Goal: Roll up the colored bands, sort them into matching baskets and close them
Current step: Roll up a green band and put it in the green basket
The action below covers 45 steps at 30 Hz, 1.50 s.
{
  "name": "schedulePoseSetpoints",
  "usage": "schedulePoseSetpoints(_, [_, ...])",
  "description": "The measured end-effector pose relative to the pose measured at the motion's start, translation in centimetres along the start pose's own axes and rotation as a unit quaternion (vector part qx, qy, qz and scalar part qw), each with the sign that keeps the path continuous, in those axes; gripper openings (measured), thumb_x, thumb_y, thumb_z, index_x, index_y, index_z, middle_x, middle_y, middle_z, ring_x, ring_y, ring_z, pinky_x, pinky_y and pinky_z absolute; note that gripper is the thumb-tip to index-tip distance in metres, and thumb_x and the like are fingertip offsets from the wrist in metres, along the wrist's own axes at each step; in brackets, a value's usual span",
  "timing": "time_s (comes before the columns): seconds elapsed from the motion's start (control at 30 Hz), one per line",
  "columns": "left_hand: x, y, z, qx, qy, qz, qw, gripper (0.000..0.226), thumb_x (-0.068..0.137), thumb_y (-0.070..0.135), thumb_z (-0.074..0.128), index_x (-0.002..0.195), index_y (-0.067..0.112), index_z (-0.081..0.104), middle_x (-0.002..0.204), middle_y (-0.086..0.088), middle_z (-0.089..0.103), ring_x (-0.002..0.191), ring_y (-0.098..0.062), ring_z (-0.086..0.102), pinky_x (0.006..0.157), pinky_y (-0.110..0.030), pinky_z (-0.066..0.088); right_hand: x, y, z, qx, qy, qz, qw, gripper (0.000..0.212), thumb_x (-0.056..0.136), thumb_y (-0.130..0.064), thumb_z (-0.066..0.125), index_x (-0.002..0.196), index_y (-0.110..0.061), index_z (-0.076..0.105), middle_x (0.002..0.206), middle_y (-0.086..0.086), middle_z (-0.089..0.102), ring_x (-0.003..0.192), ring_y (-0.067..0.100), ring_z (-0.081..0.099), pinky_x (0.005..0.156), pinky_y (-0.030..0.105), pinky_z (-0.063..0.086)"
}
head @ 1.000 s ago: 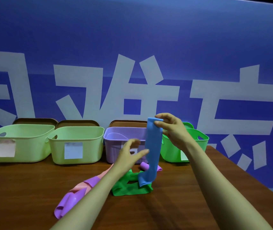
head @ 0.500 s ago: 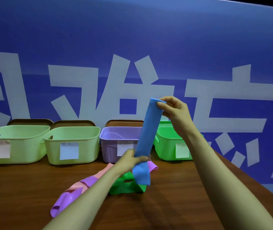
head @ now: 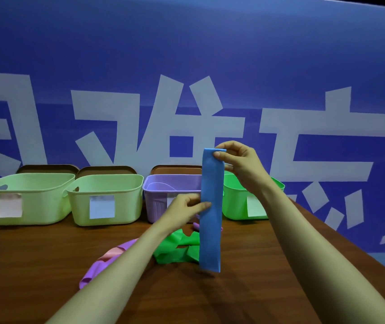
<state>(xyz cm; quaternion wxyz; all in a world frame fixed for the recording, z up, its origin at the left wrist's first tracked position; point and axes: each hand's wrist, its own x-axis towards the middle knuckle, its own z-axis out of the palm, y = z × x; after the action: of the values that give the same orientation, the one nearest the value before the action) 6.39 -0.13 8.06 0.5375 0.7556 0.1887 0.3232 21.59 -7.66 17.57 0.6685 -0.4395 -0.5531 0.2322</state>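
Wooden table [head: 34,265] | blue band [head: 211,218] pinched: right hand [head: 240,162] top, left hand [head: 184,211] mid-edge

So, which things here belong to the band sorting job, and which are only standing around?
Job: blue band, held by right hand and left hand; green band; purple band; pink band; far-left pale green basket; second pale green basket; purple basket; bright green basket; brown lids.
Only around: blue wall banner; wooden table, which merely carries them.
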Motion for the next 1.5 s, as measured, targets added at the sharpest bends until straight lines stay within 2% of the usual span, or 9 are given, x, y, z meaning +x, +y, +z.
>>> schedulePoseSetpoints(0.13, [-3.0, 2.2, 0.1, 0.016, -0.059, -0.008, 0.998, 0.025, 0.083, 0.035, 0.068, 0.103, 0.02, 0.068, 0.093, -0.007, 0.073, 0.081, -0.037, 0.065, 0.064, -0.042, 0.05, -0.9, -1.4, 0.1, 0.022, 0.023, -0.009, 0.999, 0.01, 0.084, -0.001, 0.066, 0.089, -0.009, 0.063, 0.08, 0.001, 0.068, 0.076, 0.01, 0.068, 0.063, 0.021, 0.055])
schedulePoseSetpoints(0.3, [-6.0, 2.6, 0.1, -0.049, -0.082, -0.033, 0.995, 0.019, 0.093, 0.009, 0.056, 0.111, 0.008, 0.062, 0.093, -0.002, 0.072, 0.081, -0.016, 0.07, 0.045, -0.025, 0.054, -2.7, -0.8, 1.1, 0.022, 0.01, 0.015, 1.0, 0.009, 0.085, -0.002, 0.066, 0.089, -0.009, 0.061, 0.078, 0.0, 0.067, 0.074, 0.008, 0.066, 0.063, 0.02, 0.053])
schedulePoseSetpoints(0.47, [-8.4, -2.9, 0.1, -0.019, -0.097, -0.172, 0.98, 0.02, 0.093, 0.016, 0.058, 0.11, 0.007, 0.063, 0.099, -0.008, 0.071, 0.085, -0.014, 0.069, 0.059, -0.023, 0.057, -4.9, 8.3, 2.2, 0.035, 0.015, 0.155, 0.987, 0.016, 0.085, 0.0, 0.064, 0.08, -0.014, 0.061, 0.064, -0.006, 0.064, 0.056, 0.005, 0.06, 0.049, 0.016, 0.045])
schedulePoseSetpoints(0.57, [-7.5, -7.7, -0.9, 0.195, -0.004, -0.184, 0.963, 0.02, 0.086, 0.031, 0.068, 0.092, 0.013, 0.06, 0.083, -0.001, 0.061, 0.073, -0.009, 0.058, 0.07, -0.026, 0.049, -7.1, 15.3, 2.4, 0.002, 0.015, 0.235, 0.972, 0.018, 0.084, 0.0, 0.066, 0.078, -0.016, 0.061, 0.069, -0.004, 0.064, 0.061, 0.007, 0.06, 0.059, 0.02, 0.048])
schedulePoseSetpoints(0.67, [-5.4, -10.1, -1.1, 0.272, 0.095, -0.184, 0.94, 0.035, 0.085, 0.029, 0.068, 0.113, 0.01, 0.058, 0.107, -0.007, 0.064, 0.099, -0.022, 0.06, 0.088, -0.031, 0.044, -8.4, 19.4, 2.2, 0.0, 0.058, 0.254, 0.965, 0.018, 0.084, 0.003, 0.065, 0.077, -0.012, 0.06, 0.069, -0.004, 0.066, 0.059, 0.005, 0.062, 0.058, 0.02, 0.05])
schedulePoseSetpoints(0.87, [-1.2, -12.0, -0.2, 0.152, 0.127, -0.159, 0.967, 0.044, 0.085, 0.02, 0.069, 0.123, 0.005, 0.051, 0.116, -0.008, 0.06, 0.094, -0.018, 0.06, 0.084, -0.028, 0.049, -7.0, 20.9, 3.0, -0.019, 0.072, 0.217, 0.973, 0.013, 0.085, -0.001, 0.067, 0.082, -0.012, 0.061, 0.077, 0.0, 0.064, 0.061, -0.002, 0.06, 0.059, 0.017, 0.048])
schedulePoseSetpoints(1.03, [-0.5, -12.7, -0.5, 0.059, 0.113, -0.124, 0.984, 0.012, 0.092, 0.013, 0.06, 0.102, 0.006, 0.061, 0.086, -0.005, 0.067, 0.079, -0.016, 0.065, 0.064, -0.017, 0.05, -6.0, 20.4, 3.4, -0.05, 0.055, 0.183, 0.98, 0.011, 0.083, -0.009, 0.071, 0.079, -0.015, 0.063, 0.077, 0.004, 0.066, 0.074, 0.009, 0.062, 0.067, 0.028, 0.05])
schedulePoseSetpoints(1.2, [-1.0, -12.5, -1.0, -0.019, 0.121, -0.11, 0.986, 0.015, 0.093, 0.018, 0.058, 0.105, 0.012, 0.065, 0.096, -0.009, 0.071, 0.095, -0.023, 0.069, 0.085, -0.041, 0.055, -6.6, 18.7, 3.5, -0.02, 0.027, 0.175, 0.984, 0.007, 0.089, -0.01, 0.064, 0.084, -0.015, 0.063, 0.085, -0.002, 0.067, 0.08, 0.006, 0.063, 0.067, 0.021, 0.052])
schedulePoseSetpoints(1.5, [-1.5, -10.7, -1.0, 0.03, 0.179, -0.034, 0.983, 0.007, 0.091, 0.019, 0.062, 0.097, 0.021, 0.065, 0.09, 0.007, 0.067, 0.094, -0.018, 0.066, 0.078, -0.036, 0.054, -7.8, 17.6, 4.2, 0.003, 0.03, 0.158, 0.987, 0.011, 0.089, -0.003, 0.063, 0.095, -0.011, 0.065, 0.083, -0.005, 0.067, 0.08, 0.004, 0.064, 0.064, 0.021, 0.051])
